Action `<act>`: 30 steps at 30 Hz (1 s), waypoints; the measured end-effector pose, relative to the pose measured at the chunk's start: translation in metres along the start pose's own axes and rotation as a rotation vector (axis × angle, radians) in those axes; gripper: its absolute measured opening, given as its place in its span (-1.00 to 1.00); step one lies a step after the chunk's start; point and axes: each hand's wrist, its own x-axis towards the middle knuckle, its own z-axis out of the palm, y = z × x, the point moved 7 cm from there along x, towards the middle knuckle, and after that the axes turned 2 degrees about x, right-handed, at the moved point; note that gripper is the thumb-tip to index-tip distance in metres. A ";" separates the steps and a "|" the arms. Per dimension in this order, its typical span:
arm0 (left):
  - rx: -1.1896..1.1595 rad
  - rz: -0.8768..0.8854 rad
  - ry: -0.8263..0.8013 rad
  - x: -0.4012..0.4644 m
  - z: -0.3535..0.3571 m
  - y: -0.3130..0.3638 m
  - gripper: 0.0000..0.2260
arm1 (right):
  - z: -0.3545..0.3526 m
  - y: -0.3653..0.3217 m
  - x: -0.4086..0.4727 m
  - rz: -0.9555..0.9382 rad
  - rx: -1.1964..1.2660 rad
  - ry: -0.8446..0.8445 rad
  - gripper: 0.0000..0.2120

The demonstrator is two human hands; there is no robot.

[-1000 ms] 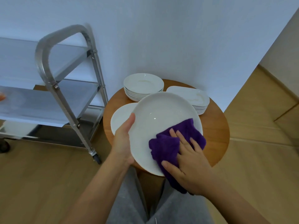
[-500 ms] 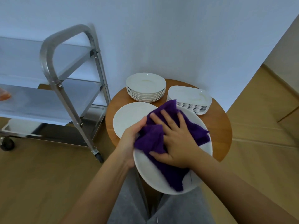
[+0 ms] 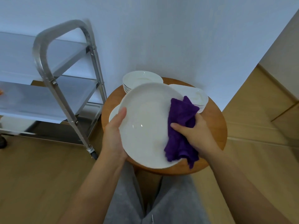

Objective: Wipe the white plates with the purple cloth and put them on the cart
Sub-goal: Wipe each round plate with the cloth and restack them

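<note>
Left hand (image 3: 113,136) grips the plate (image 3: 145,125) by its left rim, thumb on the face, plate tilted above the table (image 3: 215,126). Right hand (image 3: 196,135) clutches the cloth (image 3: 181,126) against the right rim.

Risk: one-sided hold on glazed ware; a hard wipe could lever it loose onto the table or floor.

Count: one plate held, one flat beneath, two stacks (image 3: 142,79) too blurred to count. One cloth. One cart (image 3: 53,83), left, well apart.

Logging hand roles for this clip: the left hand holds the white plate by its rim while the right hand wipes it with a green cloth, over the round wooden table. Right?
Not quite: the cloth is purple, not green, as the head view shows. The rest stands: the left hand holds the white plate by its rim, the right hand wipes, over the round wooden table.
</note>
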 end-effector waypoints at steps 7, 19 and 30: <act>-0.144 0.070 0.155 0.001 0.015 -0.013 -0.46 | 0.059 0.048 -0.034 0.294 0.838 0.245 -0.53; 0.232 -0.282 0.009 0.027 0.004 -0.002 -0.69 | -0.025 0.010 -0.018 0.101 0.325 0.163 -0.63; -0.122 -0.224 0.231 -0.001 0.032 -0.046 -0.86 | 0.046 0.057 -0.053 0.381 0.856 0.230 -0.68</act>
